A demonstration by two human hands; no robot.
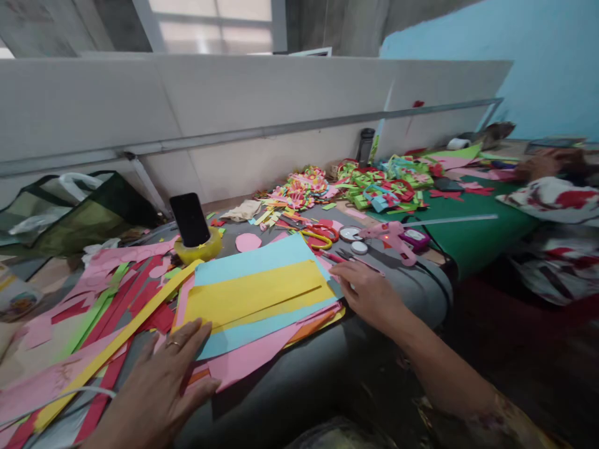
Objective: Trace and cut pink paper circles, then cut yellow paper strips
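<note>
My left hand (161, 380) lies flat with fingers spread on the near left corner of a stack of coloured paper; a ring shows on one finger. The top yellow sheet (253, 292) has a long cut along its lower part and rests on a light blue sheet (255, 259) and pink sheets. My right hand (367, 293) rests at the stack's right edge, fingers stretched out and holding nothing that I can see. Scissors with yellow and red handles (321, 236) lie just beyond it.
A black phone (189, 219) stands in a yellow tape roll. A pink glue gun (393, 236), paper strips (107, 312) and folded paper craft pieces (374, 181) cover the table. Another person's hand and patterned sleeve (552, 187) are at the right, by green paper (468, 231).
</note>
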